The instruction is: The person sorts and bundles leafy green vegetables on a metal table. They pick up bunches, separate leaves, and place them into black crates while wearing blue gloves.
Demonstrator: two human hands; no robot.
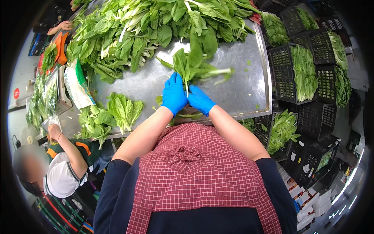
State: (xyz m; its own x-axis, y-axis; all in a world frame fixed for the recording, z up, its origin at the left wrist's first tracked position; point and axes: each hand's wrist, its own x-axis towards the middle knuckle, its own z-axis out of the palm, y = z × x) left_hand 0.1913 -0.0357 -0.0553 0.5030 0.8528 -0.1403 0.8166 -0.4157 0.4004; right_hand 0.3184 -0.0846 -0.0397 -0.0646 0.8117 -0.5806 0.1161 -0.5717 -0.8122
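Note:
My left hand (174,95), in a blue glove, is shut on a small bunch of leafy greens (180,65) above the metal table, leaves pointing away from me. My right hand (201,100), also in a blue glove, is at the pale stem end (187,87) of that bunch; its fingers are curled, and whether they grip the stem is hidden. Just right of the bunch, a loose leaf with a white stalk (223,71) is blurred by motion. Loose leaves (190,116) lie at the table edge below my hands.
A large heap of greens (117,38) covers the far side of the metal table (242,87). Trimmed bunches (124,112) and a printed plastic bag (76,84) lie at left. Black crates of greens (282,73) stand at right. A co-worker's hand (54,131) holds clear plastic; another person's hand (65,25) is at far left.

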